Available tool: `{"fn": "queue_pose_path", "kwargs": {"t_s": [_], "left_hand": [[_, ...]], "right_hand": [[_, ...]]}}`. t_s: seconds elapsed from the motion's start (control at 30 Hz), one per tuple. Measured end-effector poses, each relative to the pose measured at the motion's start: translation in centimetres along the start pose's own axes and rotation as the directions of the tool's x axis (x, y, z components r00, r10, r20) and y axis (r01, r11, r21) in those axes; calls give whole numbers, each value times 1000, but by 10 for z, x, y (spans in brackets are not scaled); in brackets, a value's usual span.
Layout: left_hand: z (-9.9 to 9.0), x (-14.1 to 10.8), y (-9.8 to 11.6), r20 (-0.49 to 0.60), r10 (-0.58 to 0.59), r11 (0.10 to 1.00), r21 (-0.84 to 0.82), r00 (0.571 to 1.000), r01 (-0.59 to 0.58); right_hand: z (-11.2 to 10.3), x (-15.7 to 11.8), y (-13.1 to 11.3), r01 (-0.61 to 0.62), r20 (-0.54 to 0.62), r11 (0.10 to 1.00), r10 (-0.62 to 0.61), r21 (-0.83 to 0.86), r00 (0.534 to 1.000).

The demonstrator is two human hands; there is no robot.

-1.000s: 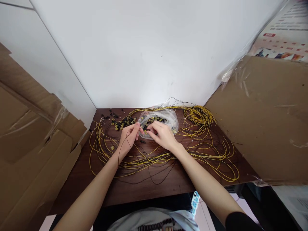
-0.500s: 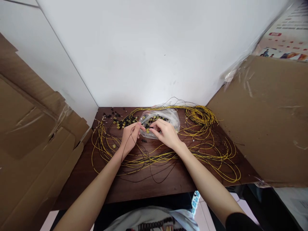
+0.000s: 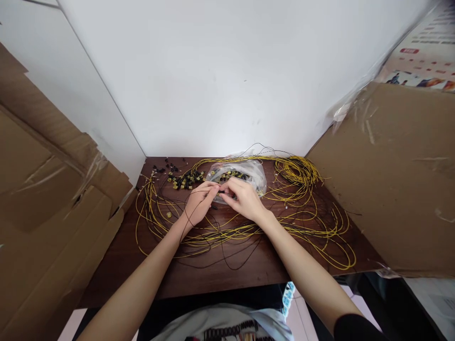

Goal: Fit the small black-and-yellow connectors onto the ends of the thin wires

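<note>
My left hand [image 3: 202, 202] pinches a thin black wire [image 3: 190, 214], which loops back over my wrist. Facing it, fingertips nearly touching, my right hand [image 3: 242, 196] is closed on a small black part [image 3: 222, 192] whose exact kind is too small to tell. Both hands are over the front of a clear plastic bag [image 3: 262, 177] that holds several small black and yellow parts [image 3: 232, 175]. The ends of the wire and the part are partly hidden by my fingers.
Left of the bag lie a pile of black and yellow parts [image 3: 185, 180] and small black pieces [image 3: 170, 167]. Yellow and black wires [image 3: 245, 232] spread across the brown table [image 3: 227, 279], with a coiled bundle [image 3: 298, 170] at back right. Cardboard [image 3: 398, 180] flanks both sides; a white wall [image 3: 227, 80] stands behind.
My left hand has moved right with the wire, closing the gap to my right hand. The right hand and the part have stayed nearly in place.
</note>
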State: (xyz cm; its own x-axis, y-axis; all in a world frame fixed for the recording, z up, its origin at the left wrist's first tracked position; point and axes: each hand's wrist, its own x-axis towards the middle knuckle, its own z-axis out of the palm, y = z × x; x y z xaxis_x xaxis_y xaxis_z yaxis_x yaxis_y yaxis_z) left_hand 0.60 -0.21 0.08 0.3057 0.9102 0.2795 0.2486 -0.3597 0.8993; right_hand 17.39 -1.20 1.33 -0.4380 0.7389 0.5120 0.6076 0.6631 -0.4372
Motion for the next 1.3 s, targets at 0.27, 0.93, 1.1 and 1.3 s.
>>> {"fn": "queue_pose_path", "kwargs": {"t_s": [0.27,0.93,1.1,1.3], "left_hand": [[1,0,-2,-23,0,1000,8,1000,0],[-2,2,-1,-108,-43,999,-1,993,43],[-3,2,-4,-162,-45,998,-44,986,38],[-3,-1,4,-25,-29,1000,-5,999,29]], "right_hand": [[3,-1,0,4,-17,997,-3,83,1000],[-3,1,-1,-4,-21,1000,4,18,1000],[-3,0,2,-24,-37,1000,24,-7,999],[-2,0,2,0,-28,1000,0,-4,1000]]}}
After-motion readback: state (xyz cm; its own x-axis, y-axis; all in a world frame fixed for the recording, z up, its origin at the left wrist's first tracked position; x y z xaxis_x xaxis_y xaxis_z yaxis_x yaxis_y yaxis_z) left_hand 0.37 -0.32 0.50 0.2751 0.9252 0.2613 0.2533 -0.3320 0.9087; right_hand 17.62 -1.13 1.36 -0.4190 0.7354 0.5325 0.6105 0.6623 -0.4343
